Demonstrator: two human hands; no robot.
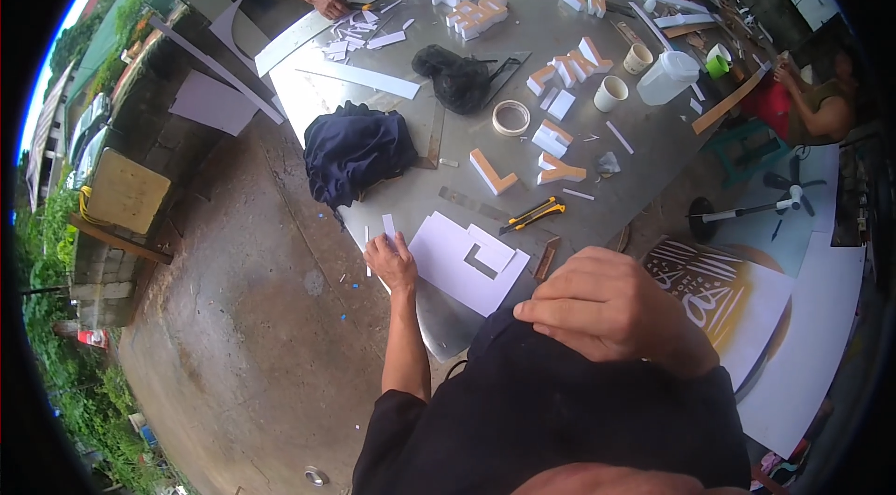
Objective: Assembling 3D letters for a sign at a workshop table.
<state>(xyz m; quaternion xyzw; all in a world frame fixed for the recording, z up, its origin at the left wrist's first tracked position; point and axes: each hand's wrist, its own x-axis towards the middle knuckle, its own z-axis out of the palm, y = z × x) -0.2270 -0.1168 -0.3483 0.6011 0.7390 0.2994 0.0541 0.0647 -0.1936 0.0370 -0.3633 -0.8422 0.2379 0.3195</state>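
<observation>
At the near left edge of the metal table, my left hand [392, 262] has its fingers closed around the lower end of a small white strip [388, 224]. Another thin white strip [367, 252] lies beside it. Just right of that hand is a white sheet [453, 262] with a smaller white piece [492, 250] on it, which has an L-shaped cutout. My right hand [607, 304] is raised close to my body with its fingers curled together; whatever they pinch, if anything, is hidden. A yellow and black utility knife [532, 214] lies beyond the sheet, near an L-shaped block letter [492, 172].
Beyond lie dark blue cloth [359, 152], a black bag [453, 80], a tape roll [511, 118], paper cups [610, 94], a plastic jug [668, 77] and several block letters [471, 10]. One person works across the table [434, 136]; another sits at right near a fan [793, 192].
</observation>
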